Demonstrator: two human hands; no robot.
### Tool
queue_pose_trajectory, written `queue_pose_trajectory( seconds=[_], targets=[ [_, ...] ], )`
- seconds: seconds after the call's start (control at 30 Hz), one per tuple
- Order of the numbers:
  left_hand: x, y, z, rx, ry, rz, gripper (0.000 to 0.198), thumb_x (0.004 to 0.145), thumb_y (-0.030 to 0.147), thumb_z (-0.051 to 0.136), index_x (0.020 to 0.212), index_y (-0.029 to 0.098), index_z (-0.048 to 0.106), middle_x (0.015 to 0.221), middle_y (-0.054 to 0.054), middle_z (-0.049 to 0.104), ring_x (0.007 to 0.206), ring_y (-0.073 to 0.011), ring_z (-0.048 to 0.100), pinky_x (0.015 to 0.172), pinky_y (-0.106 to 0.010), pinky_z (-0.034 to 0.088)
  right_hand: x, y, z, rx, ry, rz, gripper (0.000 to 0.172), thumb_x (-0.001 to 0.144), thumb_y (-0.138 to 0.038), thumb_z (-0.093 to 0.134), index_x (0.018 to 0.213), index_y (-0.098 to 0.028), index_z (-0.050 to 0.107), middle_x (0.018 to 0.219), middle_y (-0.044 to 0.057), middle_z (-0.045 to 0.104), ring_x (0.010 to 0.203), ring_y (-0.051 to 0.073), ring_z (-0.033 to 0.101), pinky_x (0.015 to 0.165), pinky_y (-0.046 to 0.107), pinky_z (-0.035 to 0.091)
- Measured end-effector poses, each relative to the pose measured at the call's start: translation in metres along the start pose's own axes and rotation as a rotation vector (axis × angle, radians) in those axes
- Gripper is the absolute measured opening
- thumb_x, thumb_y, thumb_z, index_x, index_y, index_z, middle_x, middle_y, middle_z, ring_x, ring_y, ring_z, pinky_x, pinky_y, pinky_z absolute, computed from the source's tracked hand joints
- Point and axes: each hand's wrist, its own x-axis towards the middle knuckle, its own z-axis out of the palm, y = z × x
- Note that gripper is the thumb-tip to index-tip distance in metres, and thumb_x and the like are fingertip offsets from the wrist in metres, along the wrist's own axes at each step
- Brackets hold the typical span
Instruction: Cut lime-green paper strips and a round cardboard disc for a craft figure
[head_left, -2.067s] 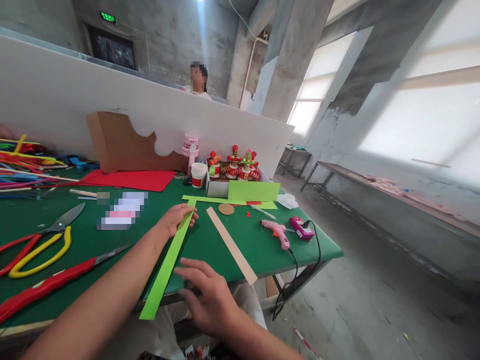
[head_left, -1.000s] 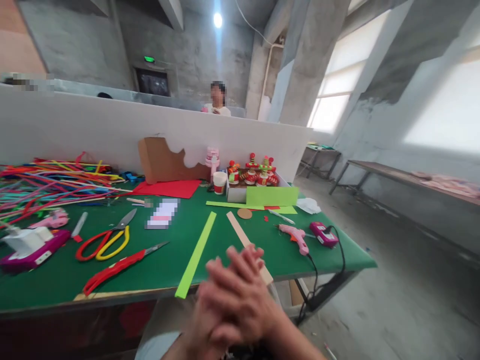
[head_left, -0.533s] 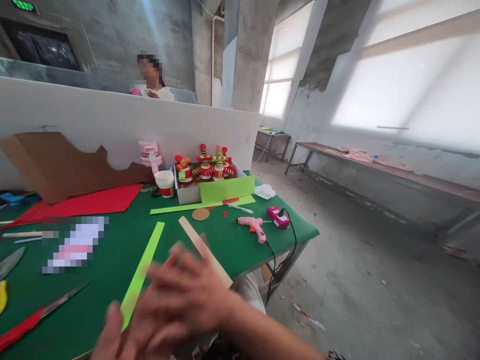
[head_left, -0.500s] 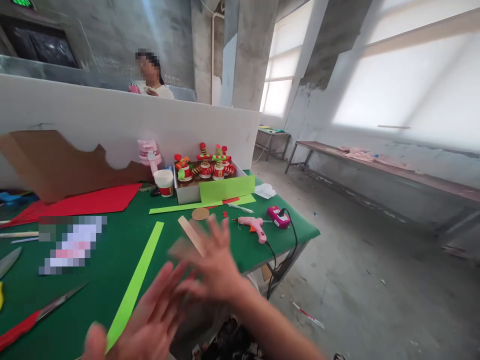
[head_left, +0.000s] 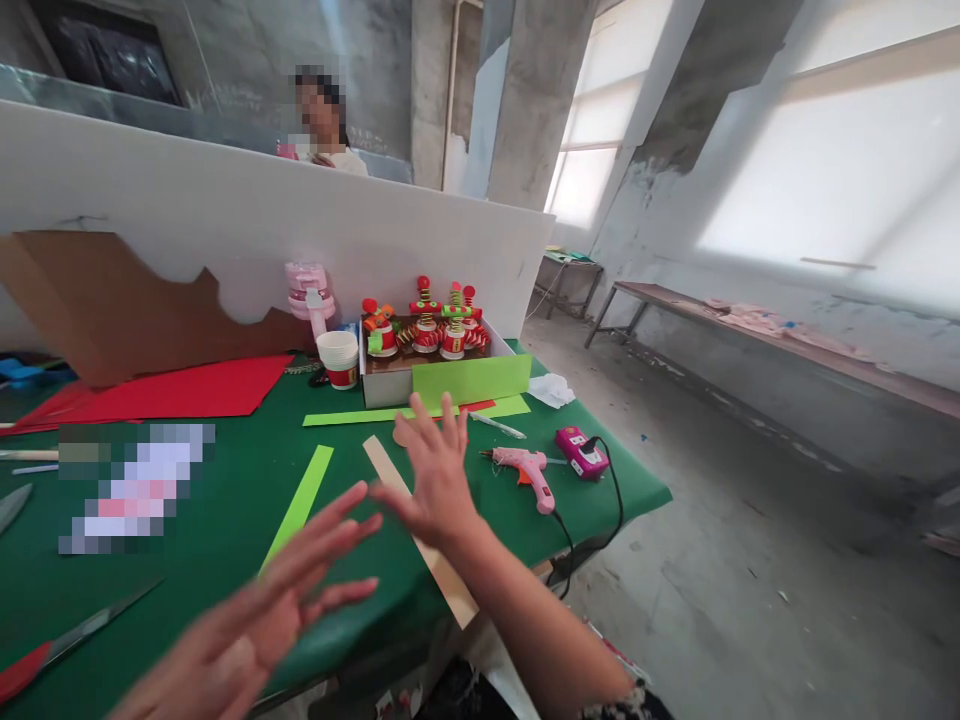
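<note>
My left hand [head_left: 277, 600] hovers over the near edge of the table, fingers apart and holding nothing. Beyond it lies a bright green paper strip [head_left: 300, 505], partly covered by that hand. My right hand [head_left: 435, 475] is spread above the table with nothing in it. Beneath it runs a tan paper strip [head_left: 386, 465], its near end reaching the table edge. A small brown disc [head_left: 403, 432] is half hidden behind my right fingers. To the right of that hand rests a pink hot glue gun [head_left: 525, 470].
A box of red-and-green paper figures [head_left: 386, 387] stands behind, beside stacked paper cups [head_left: 337, 358]. A purple power socket [head_left: 581, 453] sits at right, its cord hanging off the edge. Red-handled scissors [head_left: 45, 655] lie left. A person [head_left: 330, 130] is behind the white partition [head_left: 225, 190].
My hands have moved apart; the left has drawn nearer and the right hand's fingers are spread further forward. More of the tan strip shows. The view has shifted slightly.
</note>
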Motion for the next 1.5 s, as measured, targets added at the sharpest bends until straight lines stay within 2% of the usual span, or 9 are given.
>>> queue_pose_trajectory(
  seconds=[0.07, 0.13, 0.23, 0.33, 0.43, 0.57, 0.73, 1.1, 1.5],
  targets=[
    [0.029, 0.019, -0.025, 0.0, 0.14, -0.089, 0.073, 0.076, 0.065, 0.062, 0.143, 0.04, 0.049, 0.127, -0.005, 0.071, 0.119, -0.0352, 0.064, 0.099, -0.056, 0.055, 0.02, 0.028, 0.013, 0.178, 0.047, 0.084, 0.038, 0.101, -0.042, 0.045, 0.127, -0.026, 0.067, 0.118, 0.007, 0.074, 0.131, 0.029, 0.056, 0.12, 0.056, 0.026],
    [0.064, 0.029, -0.05, 0.098, 0.439, -0.082, 0.061, 0.08, 0.06, 0.057, 0.132, 0.028, 0.059, 0.101, -0.006, 0.079, 0.104, -0.0294, 0.071, 0.097, -0.049, 0.057, 0.031, 0.044, 0.028, 0.363, 0.039, 0.14, 0.043, 0.104, -0.025, 0.032, 0.139, -0.024, 0.057, 0.093, 0.003, 0.079, 0.099, 0.019, 0.073, 0.105, 0.04, 0.048],
    [0.103, 0.017, -0.076, 0.42, 0.771, -0.058, 0.045, 0.083, 0.049, 0.049, 0.112, 0.02, 0.068, 0.089, -0.005, 0.078, 0.092, -0.0242, 0.072, 0.088, -0.039, 0.057, 0.031, 0.05, 0.047, 0.403, 0.074, 0.137, 0.054, 0.098, -0.016, 0.036, 0.151, -0.022, 0.04, 0.127, 0.01, 0.07, 0.094, 0.016, 0.073, 0.089, 0.03, 0.056],
    [0.113, -0.01, -0.084, 0.528, 0.879, -0.092, 0.04, 0.084, 0.045, 0.043, 0.098, 0.02, 0.07, 0.081, -0.005, 0.076, 0.087, -0.0244, 0.071, 0.079, -0.035, 0.054, 0.023, 0.053, 0.058, 0.302, 0.105, 0.036, 0.036, 0.096, -0.022, 0.047, 0.127, -0.022, 0.065, 0.127, 0.011, 0.069, 0.117, 0.022, 0.065, 0.105, 0.04, 0.048],
    [0.107, -0.028, -0.082, 0.591, 0.845, -0.108, 0.036, 0.081, 0.046, 0.046, 0.09, 0.022, 0.071, 0.076, -0.002, 0.076, 0.077, -0.022, 0.07, 0.068, -0.029, 0.05, 0.018, 0.056, 0.062, 0.342, 0.056, 0.075, 0.037, 0.097, -0.018, 0.042, 0.125, -0.024, 0.066, 0.096, 0.005, 0.076, 0.101, 0.019, 0.07, 0.098, 0.037, 0.053],
    [0.107, -0.037, -0.077, 0.632, 0.756, -0.116, 0.037, 0.08, 0.047, 0.045, 0.089, 0.023, 0.071, 0.075, -0.001, 0.077, 0.073, -0.0201, 0.07, 0.063, -0.026, 0.048, 0.02, 0.064, 0.063, 0.383, 0.081, 0.173, 0.047, 0.094, -0.017, 0.041, 0.137, -0.023, 0.057, 0.116, 0.007, 0.072, 0.091, 0.018, 0.07, 0.089, 0.032, 0.056],
    [0.113, -0.047, -0.074, 0.684, 0.686, -0.102, 0.042, 0.084, 0.05, 0.04, 0.089, 0.023, 0.072, 0.078, -0.001, 0.077, 0.073, -0.0188, 0.07, 0.061, -0.025, 0.048, 0.023, 0.073, 0.064, 0.372, -0.039, 0.204, 0.033, 0.097, -0.023, 0.043, 0.115, -0.024, 0.071, 0.092, 0.004, 0.077, 0.082, 0.02, 0.071, 0.085, 0.034, 0.055],
    [0.115, -0.055, -0.074, 0.902, 0.293, 0.1, 0.033, 0.084, 0.035, 0.045, 0.093, 0.025, 0.075, 0.103, -0.004, 0.078, 0.104, -0.0229, 0.062, 0.093, -0.036, 0.048, 0.022, 0.056, 0.066, 0.068, -0.449, -0.087, 0.026, 0.094, -0.021, 0.059, 0.118, -0.02, 0.068, 0.119, 0.009, 0.073, 0.114, 0.028, 0.055, 0.093, 0.043, 0.04],
    [0.114, -0.06, -0.069, 1.13, 0.06, 0.098, 0.037, 0.082, 0.011, 0.04, 0.1, 0.028, 0.069, 0.114, -0.002, 0.074, 0.112, -0.0247, 0.055, 0.089, -0.041, 0.042, 0.026, 0.051, 0.068, -0.029, -0.503, -0.078, 0.021, 0.099, -0.019, 0.051, 0.109, -0.019, 0.07, 0.116, 0.008, 0.072, 0.107, 0.024, 0.054, 0.086, 0.038, 0.037]
  ],
)
